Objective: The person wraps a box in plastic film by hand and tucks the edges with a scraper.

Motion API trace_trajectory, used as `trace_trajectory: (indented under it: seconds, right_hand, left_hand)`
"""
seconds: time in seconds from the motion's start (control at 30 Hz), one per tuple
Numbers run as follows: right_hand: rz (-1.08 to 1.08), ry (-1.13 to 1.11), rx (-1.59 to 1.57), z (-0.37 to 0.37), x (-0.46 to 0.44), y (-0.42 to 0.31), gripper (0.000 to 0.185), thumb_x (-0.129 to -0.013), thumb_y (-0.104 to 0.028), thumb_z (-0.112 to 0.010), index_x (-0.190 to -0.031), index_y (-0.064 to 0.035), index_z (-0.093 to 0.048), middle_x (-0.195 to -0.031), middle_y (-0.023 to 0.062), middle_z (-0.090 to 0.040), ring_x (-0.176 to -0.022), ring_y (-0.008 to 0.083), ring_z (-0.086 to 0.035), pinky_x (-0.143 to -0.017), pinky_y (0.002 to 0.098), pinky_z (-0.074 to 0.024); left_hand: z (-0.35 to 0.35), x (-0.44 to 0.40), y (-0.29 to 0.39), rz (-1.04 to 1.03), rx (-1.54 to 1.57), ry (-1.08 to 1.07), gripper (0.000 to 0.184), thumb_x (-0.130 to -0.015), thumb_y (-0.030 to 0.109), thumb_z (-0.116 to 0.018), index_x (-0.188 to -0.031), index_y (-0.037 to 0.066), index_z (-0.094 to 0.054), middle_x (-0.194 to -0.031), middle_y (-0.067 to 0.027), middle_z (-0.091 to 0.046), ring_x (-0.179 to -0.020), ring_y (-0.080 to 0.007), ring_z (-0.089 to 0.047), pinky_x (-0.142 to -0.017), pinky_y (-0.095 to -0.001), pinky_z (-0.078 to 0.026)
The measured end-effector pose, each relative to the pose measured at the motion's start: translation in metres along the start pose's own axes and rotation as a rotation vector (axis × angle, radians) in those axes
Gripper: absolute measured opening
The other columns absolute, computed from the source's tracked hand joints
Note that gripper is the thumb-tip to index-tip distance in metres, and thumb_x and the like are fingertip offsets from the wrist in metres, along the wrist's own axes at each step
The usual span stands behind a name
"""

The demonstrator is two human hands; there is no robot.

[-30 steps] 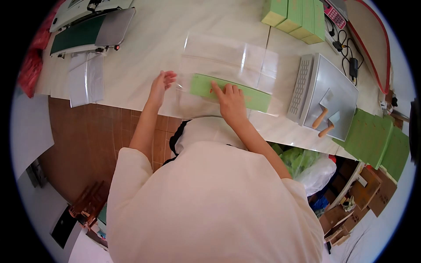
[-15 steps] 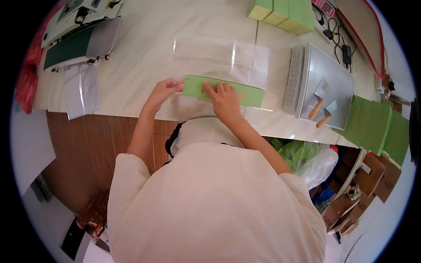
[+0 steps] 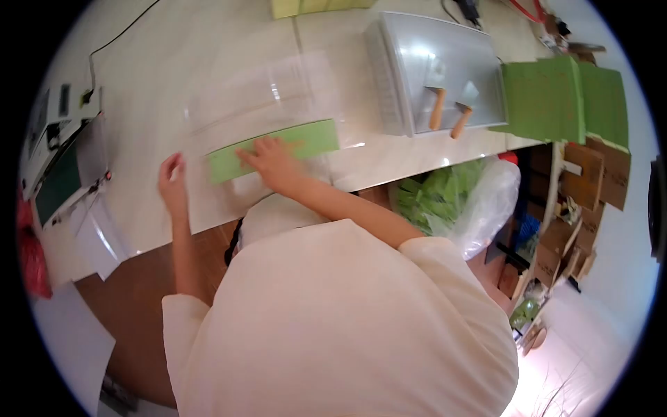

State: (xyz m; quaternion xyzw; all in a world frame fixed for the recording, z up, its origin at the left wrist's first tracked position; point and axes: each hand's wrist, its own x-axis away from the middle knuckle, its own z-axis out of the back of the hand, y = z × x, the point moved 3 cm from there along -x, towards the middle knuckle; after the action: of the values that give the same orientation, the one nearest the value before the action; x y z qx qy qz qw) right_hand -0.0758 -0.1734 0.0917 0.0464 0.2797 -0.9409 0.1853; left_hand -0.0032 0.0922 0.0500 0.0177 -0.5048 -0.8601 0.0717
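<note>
L hand (image 3: 172, 181): has just come off the L end of the green box (image 3: 316, 137); now apart from it, off its L side. Motion-blurred; fingers look curled, can't tell if tips meet; nothing seen held.
R hand (image 3: 276, 167): on the box as before, approx. mid-length, fingers apart & laid flat, not gripping. Prob. the only thing steadying box now, w/ that L end left unattended.
Green box: on the table (image 3: 149, 128) in front of the person, under R hand. Long, slim, straight-edged; matte, card-like; faint printing R of the hand.
Clear film (image 3: 243, 104): beyond the box, poss. running under it too. Thin, glossy, w/ bright glare streaks & crease lines; looks like plastic.
Grey unit (image 3: 410, 69): R of & beyond the box. Boxy, smooth metallic top, reflective.
Scrapers (image 3: 437, 109): two, on the unit, so also R of box; shiny flat blades, rounded wood handles.
Green sheets (image 3: 543, 101): far R of box, past the unit; flat, matte.
Plastic bag (image 3: 492, 208): R of box, below table edge; crinkly, see-thru, green pcs inside.
</note>
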Motion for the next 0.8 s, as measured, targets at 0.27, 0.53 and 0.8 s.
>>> trace_trajectory:
  seconds: [0.27, 0.53, 0.8]
  right_hand:
    - [-0.024, -0.155, 0.108, 0.012, -0.007, -0.002, 0.047, -0.083, -0.005, -0.057, -0.129, -0.0124, -0.056, -0.1, 0.0133, -0.057, -0.098, 0.0276, -0.055, -0.081, 0.0384, -0.0428]
    - [-0.003, -0.088, 0.147, 0.014, -0.008, -0.002, 0.047, -0.081, -0.005, -0.058, -0.127, -0.0134, -0.055, -0.094, 0.0105, -0.056, -0.09, 0.026, -0.055, -0.074, 0.0373, -0.0421]
    - [-0.077, -0.004, -0.082, 0.033, 0.003, 0.007, 0.049, -0.077, -0.002, -0.063, -0.125, -0.0114, -0.057, -0.092, 0.0094, -0.056, -0.089, 0.0272, -0.055, -0.074, 0.039, -0.0423]
  left_hand:
    - [-0.053, 0.024, 0.107, -0.506, -0.509, -0.404, 0.039, -0.071, 0.022, -0.081, -0.107, 0.013, -0.07, -0.109, -0.0027, -0.063, -0.108, -0.0257, -0.055, -0.096, -0.0403, -0.038]
    - [-0.063, 0.027, 0.104, -0.435, -0.536, -0.351, 0.033, -0.07, 0.021, -0.082, -0.099, 0.014, -0.069, -0.103, -0.0004, -0.062, -0.108, -0.0236, -0.054, -0.094, -0.0397, -0.037]
    - [-0.069, 0.031, 0.107, -0.348, -0.581, -0.318, 0.029, -0.073, 0.024, -0.08, -0.097, 0.014, -0.068, -0.1, 0.0001, -0.062, -0.105, -0.0228, -0.054, -0.095, -0.0406, -0.036]
